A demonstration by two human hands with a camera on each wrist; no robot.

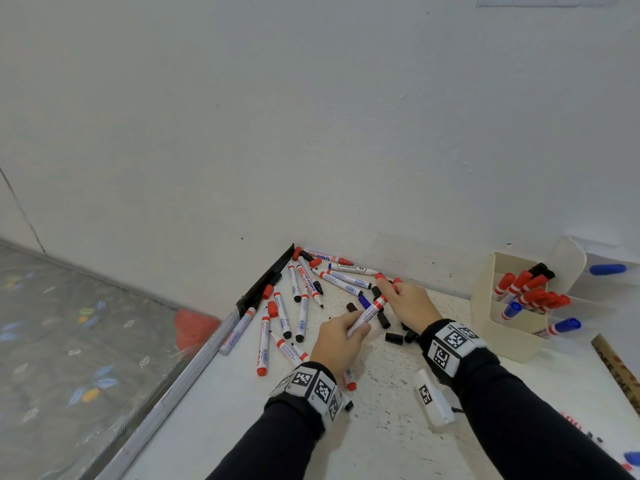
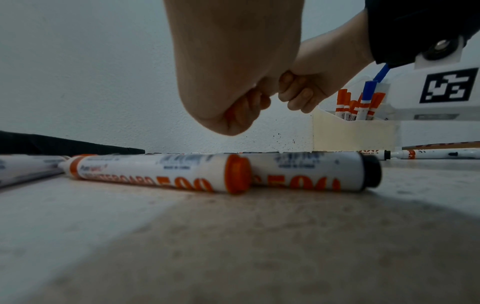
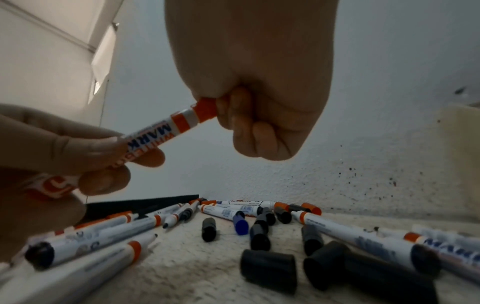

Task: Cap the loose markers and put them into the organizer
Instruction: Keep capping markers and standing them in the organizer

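My left hand [image 1: 356, 327] grips the barrel of a white whiteboard marker [image 1: 369, 313] with red bands, held just above the table. My right hand [image 1: 389, 289] curls round the red cap [image 3: 206, 109] at that marker's far end; the tip is hidden inside the fist. In the right wrist view the left hand's fingers [image 3: 103, 156] wrap the printed barrel [image 3: 150, 133]. Many loose markers [image 1: 301, 306] lie fanned in the corner, some uncapped. Black caps [image 1: 394, 338] and a blue cap [image 1: 364, 301] lie under the hands. The cream organizer [image 1: 512, 341] at right holds red and blue capped markers.
A black strip [image 1: 266, 282] runs along the table's left edge, with patterned floor and a red object [image 1: 194, 327] below. A white tagged block [image 1: 433, 400] lies near my right wrist. A wooden ruler [image 1: 616, 368] is at far right. The wall stands close behind the pile.
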